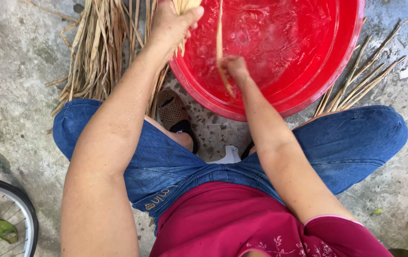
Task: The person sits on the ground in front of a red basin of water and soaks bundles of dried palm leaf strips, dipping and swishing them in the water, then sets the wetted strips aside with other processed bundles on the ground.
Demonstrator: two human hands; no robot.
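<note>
Reed strip (pixel 220 45), pale and wet, hangs over the red basin (pixel 308 90), pinched in the right hand (pixel 234 67). Water fills the basin, which sits on the concrete floor (pixel 14 57). At its left rim the left hand (pixel 170 24) is closed around more strips, beside a dry reed bundle (pixel 97 52).

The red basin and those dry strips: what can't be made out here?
Head view only:
- red basin: far rim cut off by the top edge.
- left hand: its bundle of strips runs past the top edge.
- right hand: fingers curl round one strip, hiding the grip.
</note>
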